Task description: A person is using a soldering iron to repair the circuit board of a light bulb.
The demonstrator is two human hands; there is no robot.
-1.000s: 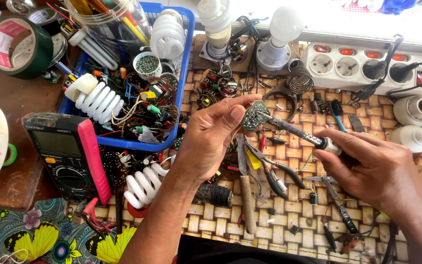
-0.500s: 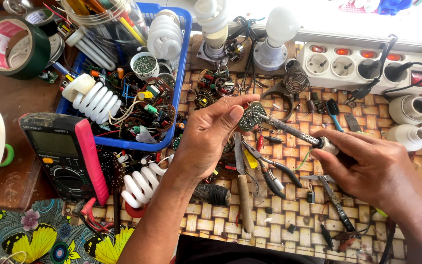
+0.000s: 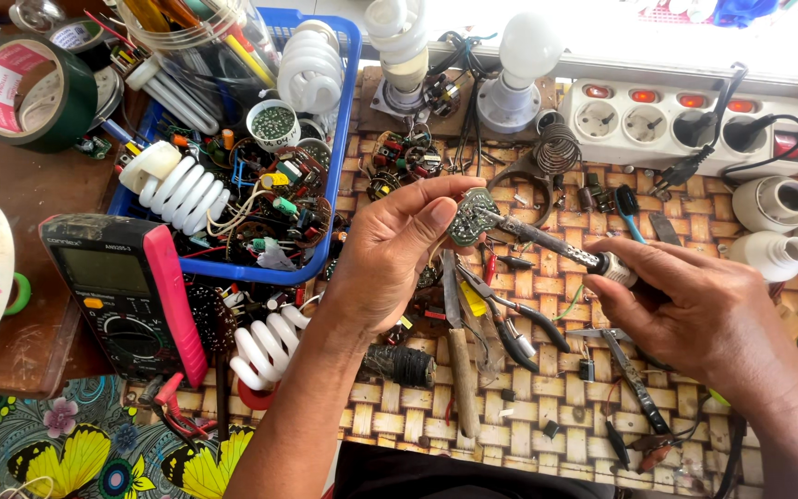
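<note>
The left hand (image 3: 399, 254) pinches a small round circuit board (image 3: 471, 217) between thumb and fingertips at frame centre, wrist bent, forearm rising from the bottom edge. The right hand (image 3: 704, 319), closed around a soldering iron (image 3: 556, 248), aims its tip at the board. Beyond lie a blue basket (image 3: 348, 129) and a white power strip (image 3: 695, 125).
</note>
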